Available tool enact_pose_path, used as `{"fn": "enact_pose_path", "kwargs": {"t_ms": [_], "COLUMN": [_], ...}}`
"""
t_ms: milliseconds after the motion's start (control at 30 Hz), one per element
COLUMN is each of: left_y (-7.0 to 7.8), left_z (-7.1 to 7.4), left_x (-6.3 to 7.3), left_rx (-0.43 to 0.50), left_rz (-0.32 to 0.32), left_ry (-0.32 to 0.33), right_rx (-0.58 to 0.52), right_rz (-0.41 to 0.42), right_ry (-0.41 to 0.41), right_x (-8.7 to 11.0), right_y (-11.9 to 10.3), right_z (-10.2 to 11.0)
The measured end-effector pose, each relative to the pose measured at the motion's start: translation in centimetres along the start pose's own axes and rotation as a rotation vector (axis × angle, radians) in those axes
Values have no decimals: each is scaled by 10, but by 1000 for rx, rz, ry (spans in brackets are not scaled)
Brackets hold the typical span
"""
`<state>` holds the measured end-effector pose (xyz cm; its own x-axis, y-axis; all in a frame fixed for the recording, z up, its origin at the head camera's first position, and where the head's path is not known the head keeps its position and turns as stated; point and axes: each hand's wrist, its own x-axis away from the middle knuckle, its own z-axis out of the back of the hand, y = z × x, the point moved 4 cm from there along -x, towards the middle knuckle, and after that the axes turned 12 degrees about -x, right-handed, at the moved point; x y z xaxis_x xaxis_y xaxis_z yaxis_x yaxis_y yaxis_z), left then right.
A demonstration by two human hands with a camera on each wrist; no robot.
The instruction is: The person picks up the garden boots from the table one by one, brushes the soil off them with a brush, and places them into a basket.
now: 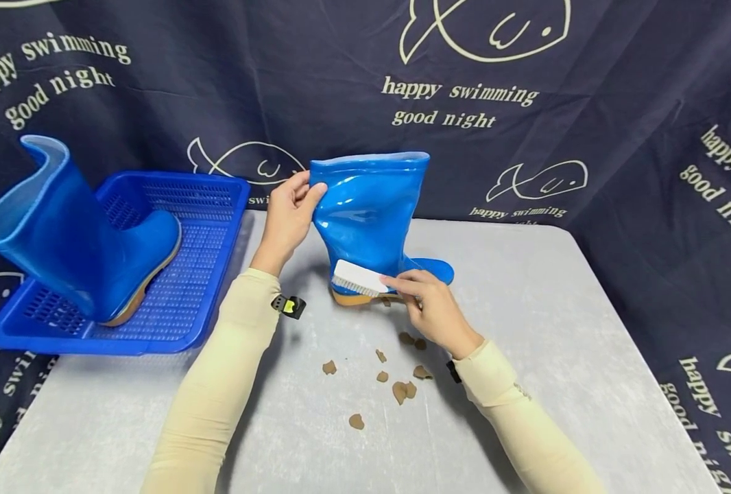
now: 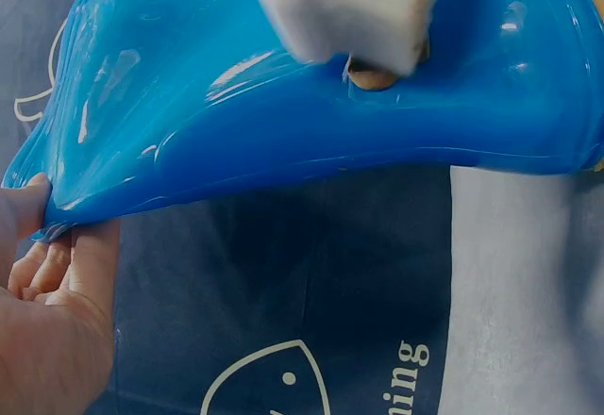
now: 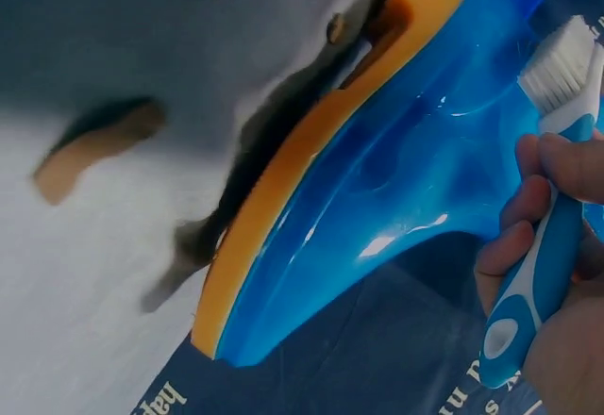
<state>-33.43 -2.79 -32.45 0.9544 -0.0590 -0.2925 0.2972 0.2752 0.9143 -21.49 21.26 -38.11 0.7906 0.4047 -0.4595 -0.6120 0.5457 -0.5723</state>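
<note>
A glossy blue rain boot (image 1: pixel 368 213) with a tan sole stands on the table, toe to the right. My left hand (image 1: pixel 290 214) pinches the left side of its top rim between thumb and fingers. In my right hand (image 1: pixel 435 309) is a scrub brush (image 1: pixel 359 276) with a white head, pale bristles and a blue-and-white handle (image 3: pixel 538 283). The brush head lies over the boot's heel area in the head view. In the left wrist view a small brown piece (image 2: pixel 373 75) shows on the boot beside the blurred brush head.
Several brown flakes (image 1: pixel 400 392) lie scattered on the grey table (image 1: pixel 513 288) in front of the boot. A blue plastic basket (image 1: pixel 217 206) at the left holds a second blue boot (image 1: pixel 75 233), leaning. Behind hangs a dark printed cloth (image 1: pixel 341 82).
</note>
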Motion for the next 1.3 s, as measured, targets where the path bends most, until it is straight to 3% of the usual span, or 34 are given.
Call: {"fn": "enact_pose_path", "kwargs": {"t_ms": [233, 467, 733, 1000, 1167, 1300], "left_y": [3, -2, 1, 4, 3, 1], "left_z": [-1, -4, -3, -5, -3, -3], "left_x": [1, 4, 5, 3, 4, 5], "left_rx": [1, 1, -4, 9, 2, 5], "left_rz": [0, 17, 5, -13, -2, 13], "left_ry": [-2, -8, -8, -21, -10, -14], "right_rx": [8, 36, 80, 114, 113, 123], "right_rz": [74, 28, -1, 57, 115, 97], "right_ry": [56, -10, -46, -40, 1, -14], "right_x": [-4, -25, -8, 6, -10, -24], "right_y": [-13, -16, -6, -8, -22, -26], "right_z": [11, 1, -11, -6, 0, -2]}}
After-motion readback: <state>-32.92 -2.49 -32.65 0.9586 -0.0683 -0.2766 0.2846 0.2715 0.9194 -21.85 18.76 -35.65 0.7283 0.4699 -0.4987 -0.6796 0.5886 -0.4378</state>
